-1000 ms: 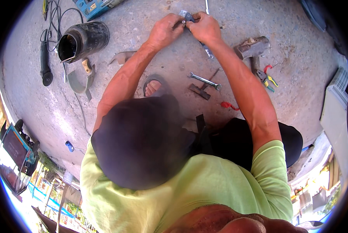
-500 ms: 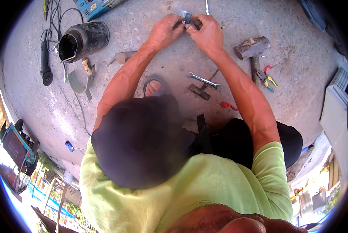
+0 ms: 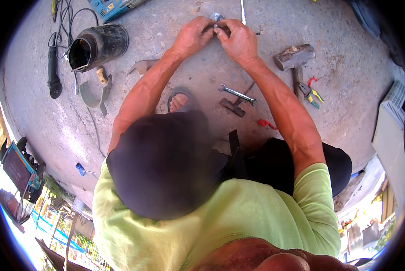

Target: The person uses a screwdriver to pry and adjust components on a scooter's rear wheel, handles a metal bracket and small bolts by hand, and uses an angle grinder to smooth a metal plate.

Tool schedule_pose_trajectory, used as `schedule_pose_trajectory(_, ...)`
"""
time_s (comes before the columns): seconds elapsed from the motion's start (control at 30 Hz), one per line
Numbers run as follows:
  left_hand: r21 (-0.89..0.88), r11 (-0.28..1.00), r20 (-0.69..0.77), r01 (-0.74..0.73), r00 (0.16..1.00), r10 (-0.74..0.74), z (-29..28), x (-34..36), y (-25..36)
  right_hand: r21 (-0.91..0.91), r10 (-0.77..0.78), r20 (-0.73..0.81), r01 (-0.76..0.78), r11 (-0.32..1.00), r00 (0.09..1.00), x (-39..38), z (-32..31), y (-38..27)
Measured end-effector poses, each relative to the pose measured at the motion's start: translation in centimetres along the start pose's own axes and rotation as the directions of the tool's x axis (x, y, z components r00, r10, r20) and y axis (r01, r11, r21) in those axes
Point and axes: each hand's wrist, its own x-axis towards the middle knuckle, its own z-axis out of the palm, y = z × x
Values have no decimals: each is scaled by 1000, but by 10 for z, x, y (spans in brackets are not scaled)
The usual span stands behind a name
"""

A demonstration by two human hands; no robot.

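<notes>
Both my hands meet at the far middle, over the concrete floor, around a small metal piece [image 3: 217, 17] with a pale grey face. My left hand [image 3: 194, 39] pinches it from the left, the fingers bent inward. From the other side my right hand [image 3: 239, 41] grips it, thumb pointing left. Between the fingertips shows a small round stud end [image 3: 215, 26], perhaps a bolt. Most of the piece is covered by my fingers. Just beyond my right hand lies a thin shiny rod [image 3: 243, 12].
A combination wrench [image 3: 238, 94] lies across a small hammer [image 3: 232, 107] between my arms. Rightward are a sledgehammer [image 3: 294, 57] and yellow-green pliers [image 3: 310, 95]. To the left sit a black cylinder [image 3: 112, 43], a black-handled tool [image 3: 53, 77] and a blue power tool [image 3: 110, 10].
The dark part that stood up between my fingertips has tilted down and is now mostly hidden. My right hand has shifted slightly left, and both hands still grip the piece.
</notes>
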Motion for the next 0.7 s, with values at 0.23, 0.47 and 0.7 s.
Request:
schedule_pose_trajectory(0.23,-6,1000,7,-22,1000,22,0,0,-2,12,-10,33,9,1000,999,1,1,2)
schedule_pose_trajectory(0.47,20,999,2,-46,999,46,-1,1,-4,-4,-34,20,34,999,999,3,1,3)
schedule_pose_trajectory(0.7,57,996,10,-67,998,67,-4,3,-3,27,-29,-5,29,999,1000,3,4,6)
